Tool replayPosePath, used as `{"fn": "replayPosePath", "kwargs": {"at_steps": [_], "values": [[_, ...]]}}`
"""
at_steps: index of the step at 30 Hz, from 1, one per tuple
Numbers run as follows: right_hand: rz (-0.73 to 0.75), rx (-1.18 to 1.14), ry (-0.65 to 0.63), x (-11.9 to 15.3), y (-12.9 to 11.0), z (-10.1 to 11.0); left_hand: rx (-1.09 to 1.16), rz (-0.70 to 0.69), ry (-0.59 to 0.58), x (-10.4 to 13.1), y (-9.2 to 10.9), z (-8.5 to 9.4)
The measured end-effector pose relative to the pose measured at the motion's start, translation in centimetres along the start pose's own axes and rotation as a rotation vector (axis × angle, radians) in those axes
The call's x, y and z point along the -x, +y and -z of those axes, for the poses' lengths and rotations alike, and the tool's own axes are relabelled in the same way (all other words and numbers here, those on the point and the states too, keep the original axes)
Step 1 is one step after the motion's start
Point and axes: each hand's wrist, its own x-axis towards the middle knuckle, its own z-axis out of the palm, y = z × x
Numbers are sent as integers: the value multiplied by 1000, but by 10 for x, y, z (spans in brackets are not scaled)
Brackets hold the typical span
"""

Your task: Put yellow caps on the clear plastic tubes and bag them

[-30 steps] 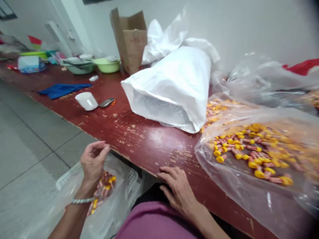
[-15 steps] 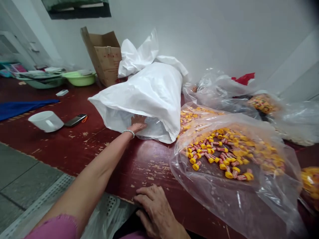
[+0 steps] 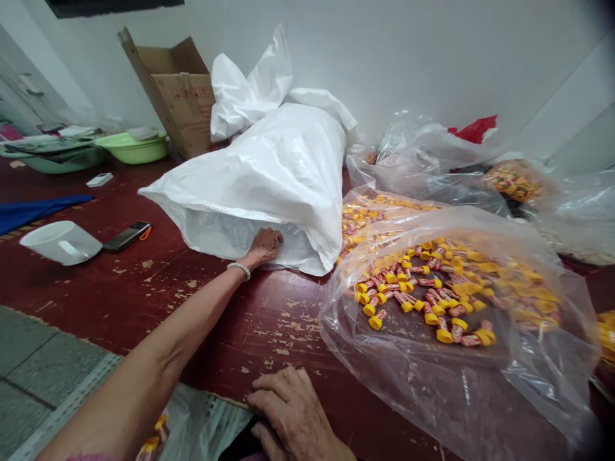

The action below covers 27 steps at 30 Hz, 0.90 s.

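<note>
A large white woven sack [image 3: 283, 153] lies on its side with its mouth facing me. My left hand [image 3: 263, 246], a beaded bracelet at its wrist, is at the lower lip of that mouth. Its fingers are curled; a small greyish bit shows at the fingertips, too small to name. Pale, crumpled-looking contents lie in shadow inside the sack. By the table's front edge rests my right hand [image 3: 295, 410], fingers loosely bent and lying on the surface, holding nothing. To its right, a clear plastic bag [image 3: 432, 358] spreads over many small red-patterned pieces with yellow caps [image 3: 423, 294].
On the left are a white mug [image 3: 61, 242], a dark phone [image 3: 127, 237], a blue cloth [image 3: 38, 211] and a green basin [image 3: 134, 148]. An open cardboard box [image 3: 185, 105] stands behind. More plastic bags [image 3: 418, 157] lie back right. Below the edge sits a white crate [image 3: 77, 403].
My left hand's spread fingers have curled in, and it has come slightly out toward the sack's lip. My right hand stays at the table edge. The view has shifted a little.
</note>
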Motion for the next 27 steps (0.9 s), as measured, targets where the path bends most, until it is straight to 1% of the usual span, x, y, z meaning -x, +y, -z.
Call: {"fn": "replayPosePath", "kwargs": {"at_steps": [2, 4, 6, 7, 9, 10, 11, 13, 15, 18, 21, 23, 24, 26, 27], "values": [[6, -4, -2, 0, 0, 0, 45, -28, 19, 20, 4, 2], [6, 0, 0, 0, 0, 0, 90, -31, 55, 38, 7, 7], [3, 9, 6, 0, -2, 0, 135, 20, 142, 47, 3, 17], [-1, 15, 14, 0, -3, 0, 156, 79, 209, 48, -2, 23], [-1, 31, 28, 0, -4, 0, 171, 280, 339, 43, -17, 36], [4, 41, 35, 0, -5, 0, 162, 397, 381, 38, -26, 42], [11, 53, 40, -1, -5, 0, 145, 499, 393, 33, -35, 47], [29, 76, 48, -2, -6, 0, 112, 631, 349, 21, -49, 53], [42, 98, 63, -3, -6, -1, 108, 673, 277, 12, -55, 53], [52, 117, 77, -3, -7, -1, 103, 671, 190, 4, -52, 48], [45, 101, 83, -1, -7, -1, 109, 593, 135, 9, -39, 48], [45, 64, 99, 0, -7, -2, 126, 508, 102, 24, -26, 47], [51, 32, 122, 0, -6, -2, 151, 452, 94, 35, -19, 46], [42, -76, 218, -2, -3, -2, 249, 333, 101, 66, -3, 39], [9, -146, 285, -3, -2, -1, 375, 244, 140, 83, 7, 34]]}}
